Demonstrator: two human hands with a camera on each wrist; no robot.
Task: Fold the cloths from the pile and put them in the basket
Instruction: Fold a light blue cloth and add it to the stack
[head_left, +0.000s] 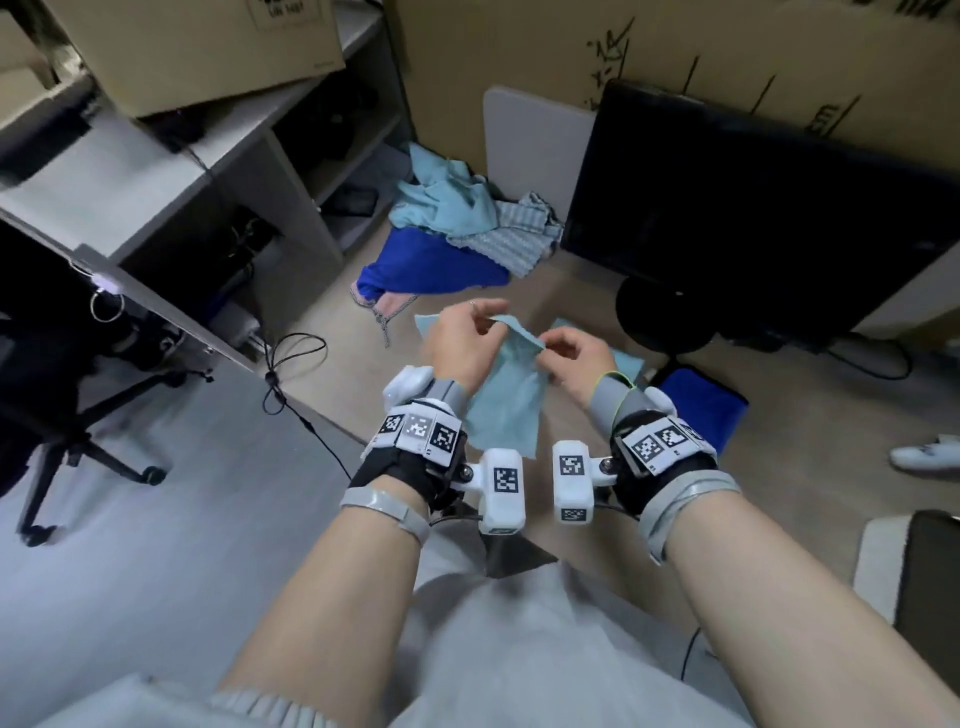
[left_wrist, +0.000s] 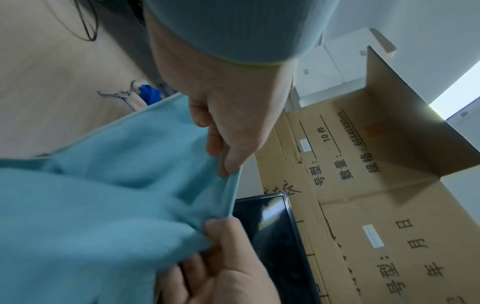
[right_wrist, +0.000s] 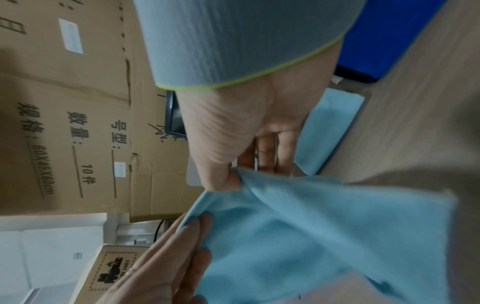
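Note:
I hold a light blue cloth (head_left: 506, 402) in the air above the wooden floor, its lower part hanging free. My left hand (head_left: 483, 317) pinches its top edge, as the left wrist view shows (left_wrist: 226, 169). My right hand (head_left: 545, 345) pinches the same edge close beside it, thumb on the fabric (right_wrist: 232, 178). The cloth pile (head_left: 452, 228), light blue, striped and dark blue pieces, lies behind the hands. A folded light blue cloth (head_left: 626, 358) lies flat on the floor under my right hand. A folded dark blue cloth (head_left: 701, 402) sits to the right. I see no basket plainly.
A black monitor (head_left: 753, 208) stands on the floor at the right, with cardboard boxes (head_left: 675, 47) behind it. A desk with shelves (head_left: 218, 171), cables (head_left: 291, 364) and an office chair (head_left: 78, 415) fill the left. A person's shoe (head_left: 927, 457) is at the far right.

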